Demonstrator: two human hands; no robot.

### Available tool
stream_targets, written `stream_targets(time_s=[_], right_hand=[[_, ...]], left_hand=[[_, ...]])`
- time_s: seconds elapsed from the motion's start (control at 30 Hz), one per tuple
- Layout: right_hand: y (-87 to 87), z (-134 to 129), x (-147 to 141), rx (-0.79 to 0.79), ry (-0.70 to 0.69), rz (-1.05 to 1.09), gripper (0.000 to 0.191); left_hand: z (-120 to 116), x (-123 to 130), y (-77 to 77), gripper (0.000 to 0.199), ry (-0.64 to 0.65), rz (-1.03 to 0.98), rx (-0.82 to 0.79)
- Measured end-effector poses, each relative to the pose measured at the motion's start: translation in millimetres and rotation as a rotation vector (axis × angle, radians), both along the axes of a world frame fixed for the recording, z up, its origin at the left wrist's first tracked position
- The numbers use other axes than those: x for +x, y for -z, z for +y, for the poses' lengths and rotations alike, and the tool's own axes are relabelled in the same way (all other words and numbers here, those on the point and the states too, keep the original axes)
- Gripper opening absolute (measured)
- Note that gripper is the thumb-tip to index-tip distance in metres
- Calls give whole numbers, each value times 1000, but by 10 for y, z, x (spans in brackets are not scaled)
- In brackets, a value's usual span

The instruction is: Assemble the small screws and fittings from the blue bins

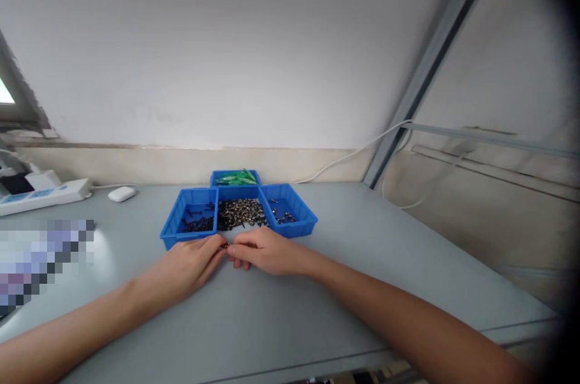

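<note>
Wall: plain and pale, it stands behind the tabletop, which is grey and carries the middle bin, my landmark.
Power strip: white, far left of the middle bin, with plugs in it.
Pixelated patch: left of the middle bin and nearer to the viewer; what it covers cannot be told.
White case: small and rounded, left of the middle bin.
Left bin: blue, touching the middle bin's left side, with dark pieces inside.
Left hand: just before the middle bin, fingers pinched on a small piece.
Small piece: between both hands, near the middle bin's front; mostly covered, so its shape is unclear.
Middle bin: blue, holding a heap of shiny metal pieces.
Back bin: directly behind the middle bin, with green items.
Right hand: before the middle bin, fingers curled, thumb and forefinger gripping the same small piece.
Right bin: blue, at the middle bin's right side, with few metal pieces.
Cable: white, rising rightward behind the middle bin.
</note>
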State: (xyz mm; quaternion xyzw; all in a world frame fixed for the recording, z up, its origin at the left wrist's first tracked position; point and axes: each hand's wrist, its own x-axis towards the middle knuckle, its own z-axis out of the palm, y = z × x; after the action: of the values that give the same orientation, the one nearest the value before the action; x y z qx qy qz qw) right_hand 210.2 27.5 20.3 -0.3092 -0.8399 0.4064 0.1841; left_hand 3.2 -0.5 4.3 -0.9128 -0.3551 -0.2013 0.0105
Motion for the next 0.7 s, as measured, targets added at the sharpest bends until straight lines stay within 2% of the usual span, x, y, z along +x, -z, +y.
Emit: stream_targets(time_s=[0.1, 0.27, 0.5, 0.7], right_hand=[[3, 8, 5, 0, 11, 11, 31], [41, 27, -5, 52, 41, -19, 24], [50, 29, -28, -12, 103, 91, 12], [53, 28, -28, 69, 79, 124, 9]], left_hand=[[11, -2, 18, 32, 40, 8, 63], [15, 4, 36, 32, 28, 40, 96], [6, 15, -7, 33, -5, 30, 45], [-5, 27, -25, 33, -20, 46, 27]])
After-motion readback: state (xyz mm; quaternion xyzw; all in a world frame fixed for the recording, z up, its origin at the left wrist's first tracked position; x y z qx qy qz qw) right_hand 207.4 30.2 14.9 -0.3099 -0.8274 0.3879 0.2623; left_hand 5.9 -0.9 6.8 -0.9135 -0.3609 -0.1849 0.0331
